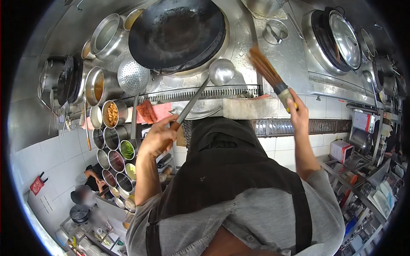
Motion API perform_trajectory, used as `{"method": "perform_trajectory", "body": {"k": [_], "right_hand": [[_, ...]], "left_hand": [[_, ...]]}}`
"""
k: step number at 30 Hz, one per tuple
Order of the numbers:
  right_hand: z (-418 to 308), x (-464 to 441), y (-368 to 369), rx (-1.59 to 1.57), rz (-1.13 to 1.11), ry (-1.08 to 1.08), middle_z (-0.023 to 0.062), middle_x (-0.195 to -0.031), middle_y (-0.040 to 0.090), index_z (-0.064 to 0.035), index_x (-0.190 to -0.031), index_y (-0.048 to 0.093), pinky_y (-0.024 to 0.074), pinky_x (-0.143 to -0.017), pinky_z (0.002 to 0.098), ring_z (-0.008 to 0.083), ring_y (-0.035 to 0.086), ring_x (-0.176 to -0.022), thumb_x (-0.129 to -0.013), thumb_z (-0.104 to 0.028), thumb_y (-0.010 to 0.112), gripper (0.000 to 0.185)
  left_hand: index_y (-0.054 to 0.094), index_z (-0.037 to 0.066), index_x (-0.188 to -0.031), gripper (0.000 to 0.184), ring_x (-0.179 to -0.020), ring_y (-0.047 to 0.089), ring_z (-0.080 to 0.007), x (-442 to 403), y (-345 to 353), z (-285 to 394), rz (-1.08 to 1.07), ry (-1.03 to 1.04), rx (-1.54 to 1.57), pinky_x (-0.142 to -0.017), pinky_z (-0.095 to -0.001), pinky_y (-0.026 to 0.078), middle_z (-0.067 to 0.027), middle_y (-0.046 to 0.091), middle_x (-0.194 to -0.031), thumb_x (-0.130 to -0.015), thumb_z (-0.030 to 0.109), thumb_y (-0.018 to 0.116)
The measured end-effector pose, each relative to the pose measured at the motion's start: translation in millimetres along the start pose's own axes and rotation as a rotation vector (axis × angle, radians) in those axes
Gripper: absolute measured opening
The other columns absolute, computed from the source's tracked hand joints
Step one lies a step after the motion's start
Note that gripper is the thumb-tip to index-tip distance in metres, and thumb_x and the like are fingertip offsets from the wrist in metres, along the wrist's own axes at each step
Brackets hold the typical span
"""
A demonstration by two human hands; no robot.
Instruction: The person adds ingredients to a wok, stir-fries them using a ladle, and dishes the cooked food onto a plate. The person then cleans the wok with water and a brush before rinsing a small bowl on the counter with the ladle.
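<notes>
My left hand [159, 137] grips the wooden end of a steel ladle [221, 72], whose bowl rests over the stove top just in front of the wok. In my right hand [297, 111] is a bristled wok brush [265, 68], its fibres pointing up and to the left, held above the steel counter. The dark wok [176, 32] sits tilted on the burner and its inside shows no food. Left of the ladle lies a perforated skimmer [133, 77], apart from my hand. A reddish-brown cloth [147, 112] is near my left fingers.
Metal containers [112, 114] with ingredients line the left side, near a pot of brown liquid [99, 86]. A folded pale cloth [250, 107] lies along the stove's front edge. A lidded pot [343, 40] stands at right. Another person [92, 177] is at lower left.
</notes>
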State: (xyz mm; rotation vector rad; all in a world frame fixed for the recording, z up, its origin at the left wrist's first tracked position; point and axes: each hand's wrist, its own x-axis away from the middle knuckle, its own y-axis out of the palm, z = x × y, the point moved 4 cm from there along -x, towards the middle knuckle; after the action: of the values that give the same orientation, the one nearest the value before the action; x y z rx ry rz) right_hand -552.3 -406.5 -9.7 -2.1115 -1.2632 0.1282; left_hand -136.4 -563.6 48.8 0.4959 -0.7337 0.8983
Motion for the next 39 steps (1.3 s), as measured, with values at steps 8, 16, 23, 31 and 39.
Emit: {"method": "perform_trajectory", "body": {"k": [8, 16, 23, 31, 39], "right_hand": [[85, -7, 91, -0.687, -0.191, 0.452, 0.0182, -0.103, 0.061, 0.0040, -0.124, 0.050, 0.0503, -0.072, 0.0317, 0.0231, 0.061, -0.088, -0.068, -0.013, 0.073, 0.064], [45, -14, 54, -0.173, -0.042, 0.261, 0.0212, -0.097, 0.062, 0.0042, -0.127, 0.048, 0.0501, -0.075, 0.0318, 0.0237, 0.063, -0.086, -0.072, -0.026, 0.072, 0.066], [-1, -23, 73, 0.658, -0.212, -0.094, 0.0255, -0.095, 0.061, -0.0085, -0.125, 0.052, 0.0490, -0.084, 0.0455, 0.0417, 0.060, -0.092, -0.072, -0.015, 0.065, 0.055], [-88, -48, 77, 1.118, -0.321, -0.355, 0.0191, -0.092, 0.060, -0.0039, -0.103, 0.063, 0.0538, -0.074, 0.0393, 0.0336, 0.064, -0.082, -0.078, -0.010, 0.061, 0.026], [-76, -58, 174, 1.373, -0.431, -0.376, 0.0179, -0.097, 0.066, -0.0059, -0.096, 0.069, 0.0532, -0.077, 0.0403, 0.0288, 0.066, -0.092, -0.082, -0.017, 0.057, 0.022]], "left_hand": [[0.056, 0.000, -0.116, 0.045, -0.079, 0.057, -0.0245, -42, -15, 33, 0.148, 0.470, 0.947, -0.059, -0.0289, 0.049, -0.0207, 0.061, -0.107, -0.082, 0.029, 0.057], [0.057, 0.001, -0.114, 0.033, -0.080, 0.061, -0.0124, -69, -13, 69, 0.362, 0.692, 0.107, -0.072, -0.0222, 0.048, -0.0058, 0.064, -0.089, -0.082, 0.003, 0.066], [0.063, 0.000, -0.100, 0.021, -0.090, 0.064, -0.0186, -72, 0, 110, 0.027, 1.180, -0.403, -0.082, -0.0289, 0.049, -0.0066, 0.061, -0.109, -0.081, 0.004, 0.070], [0.052, 0.001, -0.105, 0.026, -0.081, 0.066, -0.0287, -80, 67, 171, -0.444, 1.223, -0.878, -0.067, -0.0372, 0.049, -0.0177, 0.065, -0.088, -0.085, 0.013, 0.064], [0.053, -0.001, -0.098, 0.031, -0.083, 0.062, -0.0382, -111, 205, 191, -0.833, 1.361, -1.111, -0.070, -0.0457, 0.047, -0.0213, 0.063, -0.081, -0.080, 0.020, 0.066]]}}
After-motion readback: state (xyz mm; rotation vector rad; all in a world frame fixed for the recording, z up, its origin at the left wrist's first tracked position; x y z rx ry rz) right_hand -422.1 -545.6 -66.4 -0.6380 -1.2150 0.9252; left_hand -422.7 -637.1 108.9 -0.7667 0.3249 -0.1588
